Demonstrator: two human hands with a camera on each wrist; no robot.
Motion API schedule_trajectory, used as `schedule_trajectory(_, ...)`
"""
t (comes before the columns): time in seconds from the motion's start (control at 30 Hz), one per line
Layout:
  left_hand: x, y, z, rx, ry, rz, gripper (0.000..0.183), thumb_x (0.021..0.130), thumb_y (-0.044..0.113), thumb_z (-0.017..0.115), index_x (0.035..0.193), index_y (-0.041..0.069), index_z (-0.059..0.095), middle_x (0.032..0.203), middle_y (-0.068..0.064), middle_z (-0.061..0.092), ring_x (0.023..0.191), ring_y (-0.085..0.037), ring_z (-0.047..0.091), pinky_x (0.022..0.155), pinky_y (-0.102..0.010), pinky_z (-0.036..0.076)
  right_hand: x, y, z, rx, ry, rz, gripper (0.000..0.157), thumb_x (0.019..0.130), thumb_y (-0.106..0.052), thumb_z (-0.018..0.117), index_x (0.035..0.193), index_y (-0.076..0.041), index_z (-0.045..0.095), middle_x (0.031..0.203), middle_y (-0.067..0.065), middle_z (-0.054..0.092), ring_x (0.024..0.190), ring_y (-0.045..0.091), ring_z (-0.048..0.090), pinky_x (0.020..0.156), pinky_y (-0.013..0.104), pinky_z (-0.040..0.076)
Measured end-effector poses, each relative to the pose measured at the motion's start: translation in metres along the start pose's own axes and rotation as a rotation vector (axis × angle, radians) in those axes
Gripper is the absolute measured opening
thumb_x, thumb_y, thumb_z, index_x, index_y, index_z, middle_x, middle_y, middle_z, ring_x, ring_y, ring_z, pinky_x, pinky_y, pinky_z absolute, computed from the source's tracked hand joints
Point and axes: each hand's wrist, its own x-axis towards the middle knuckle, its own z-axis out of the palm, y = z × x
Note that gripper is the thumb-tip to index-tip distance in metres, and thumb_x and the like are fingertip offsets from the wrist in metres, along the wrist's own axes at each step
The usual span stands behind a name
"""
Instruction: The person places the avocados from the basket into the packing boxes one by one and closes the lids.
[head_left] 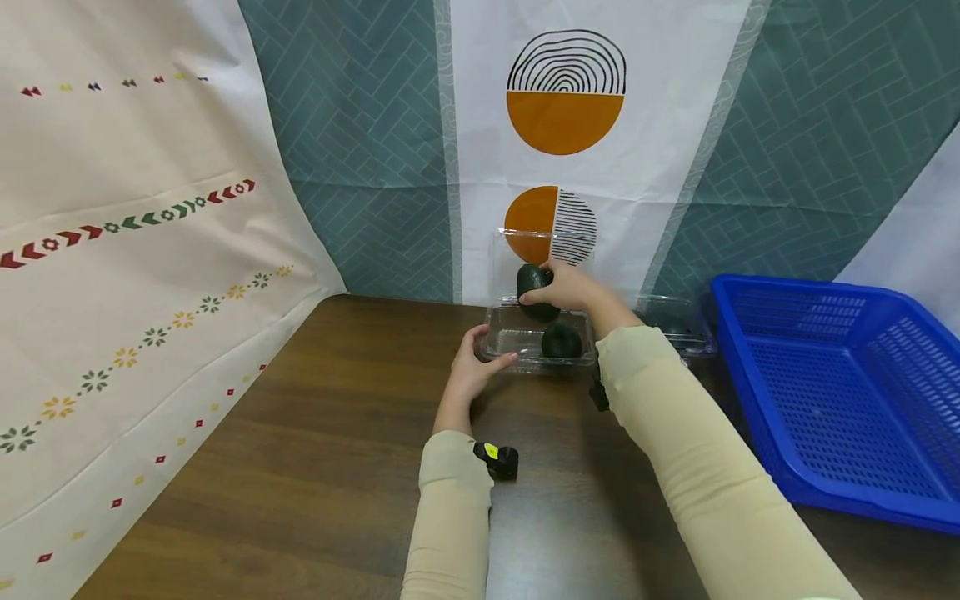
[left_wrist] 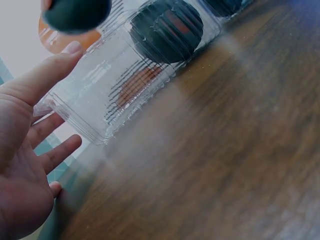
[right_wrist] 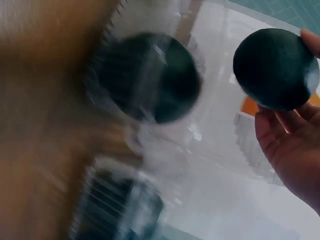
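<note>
My right hand (head_left: 573, 287) holds a dark green avocado (head_left: 533, 280) above an open clear plastic clamshell container (head_left: 513, 343). In the right wrist view, the fingers and thumb cup that avocado (right_wrist: 275, 69) from one side. Two more dark avocados show in the container: one (head_left: 561, 341) at its front right, the other (head_left: 542, 312) behind, partly covered by the held one. My left hand (head_left: 468, 371) grips the container's left end; in the left wrist view, the thumb (left_wrist: 55, 67) lies over the rim and the fingers are outside the wall. The container's lid (head_left: 501, 258) stands raised at the back.
A second clear container (head_left: 693, 342) with dark contents stands just right of the first, partly behind my right forearm. A blue plastic basket (head_left: 757, 400) sits at the right of the brown wooden table (head_left: 337, 433). Patterned cloth (head_left: 375, 167) hangs behind the table.
</note>
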Motion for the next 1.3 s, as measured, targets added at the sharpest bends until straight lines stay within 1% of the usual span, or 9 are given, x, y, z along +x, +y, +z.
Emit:
schedule_trajectory(0.13,0.000,0.000,-0.001,0.010,-0.008,-0.001,0.077,0.074,0.037,0.078,0.137,0.019,0.037,0.142,-0.009,0.038,0.130,-0.027,0.034,0.102,-0.050,0.030,0.005,0.008,0.015,0.108,-0.004,0.006,0.077,0.081,-0.037,0.068,0.138,-0.001,0.031,0.133,0.020,0.041,0.115,0.035,0.044,0.096,0.048,0.038)
schedule_trajectory(0.2,0.000,0.000,-0.001,0.015,-0.013,0.004,0.077,0.074,0.037,0.077,0.138,0.019,0.037,0.142,-0.009,0.038,0.130,-0.027,0.034,0.101,-0.050,0.030,0.007,0.010,0.022,0.135,-0.010,-0.004,0.075,0.081,-0.035,0.068,0.137,-0.001,0.031,0.133,0.022,0.040,0.114,0.036,0.044,0.096,0.048,0.038)
schedule_trajectory(0.4,0.001,0.000,-0.002,0.020,-0.018,0.011,0.078,0.074,0.037,0.077,0.138,0.019,0.037,0.142,-0.009,0.038,0.130,-0.027,0.034,0.102,-0.049,0.030,0.009,0.011,0.039,0.106,-0.040,0.022,0.069,0.080,-0.037,0.067,0.131,-0.005,0.033,0.130,0.021,0.042,0.110,0.035,0.045,0.095,0.049,0.039)
schedule_trajectory(0.57,0.001,0.000,-0.002,0.017,-0.022,0.017,0.077,0.074,0.037,0.077,0.138,0.018,0.037,0.142,-0.010,0.038,0.130,-0.027,0.033,0.102,-0.049,0.029,0.012,0.008,0.050,0.097,-0.047,0.037,0.071,0.080,-0.037,0.068,0.132,-0.005,0.032,0.128,0.022,0.043,0.108,0.035,0.047,0.093,0.047,0.041)
schedule_trajectory(0.77,0.001,-0.001,-0.002,0.016,-0.027,0.025,0.077,0.075,0.037,0.077,0.137,0.018,0.037,0.142,-0.009,0.038,0.129,-0.027,0.034,0.102,-0.049,0.030,0.015,0.008,0.063,0.013,-0.071,0.037,0.073,0.079,-0.038,0.070,0.132,-0.005,0.032,0.128,0.019,0.044,0.107,0.032,0.047,0.094,0.046,0.040)
schedule_trajectory(0.93,0.001,-0.001,-0.002,0.023,-0.030,0.019,0.077,0.075,0.038,0.076,0.137,0.019,0.037,0.143,-0.008,0.038,0.129,-0.027,0.034,0.101,-0.050,0.031,0.014,0.008,0.068,-0.017,-0.057,0.061,0.071,0.079,-0.039,0.070,0.128,-0.005,0.034,0.120,0.018,0.048,0.102,0.031,0.048,0.092,0.045,0.041)
schedule_trajectory(1.0,0.000,0.000,-0.002,0.027,-0.029,0.014,0.077,0.075,0.039,0.076,0.137,0.020,0.036,0.143,-0.008,0.038,0.129,-0.028,0.034,0.101,-0.051,0.030,0.014,0.007,0.068,-0.050,-0.042,0.070,0.069,0.079,-0.043,0.068,0.127,-0.005,0.036,0.118,0.017,0.050,0.102,0.031,0.050,0.091,0.045,0.042)
schedule_trajectory(1.13,0.000,0.001,-0.002,0.028,-0.023,0.010,0.077,0.074,0.039,0.077,0.137,0.020,0.037,0.142,-0.009,0.039,0.129,-0.028,0.035,0.101,-0.050,0.030,0.013,0.007,0.069,-0.172,-0.014,0.092,0.070,0.081,-0.052,0.061,0.129,-0.005,0.040,0.123,0.016,0.052,0.108,0.032,0.049,0.093,0.047,0.040)
schedule_trajectory(1.3,0.000,0.000,-0.002,0.020,-0.016,0.008,0.077,0.074,0.037,0.077,0.137,0.019,0.037,0.142,-0.010,0.039,0.129,-0.028,0.035,0.101,-0.050,0.030,0.013,0.011,0.070,-0.299,-0.014,0.104,0.070,0.086,-0.060,0.049,0.130,-0.005,0.047,0.127,0.015,0.053,0.114,0.033,0.048,0.096,0.047,0.037)
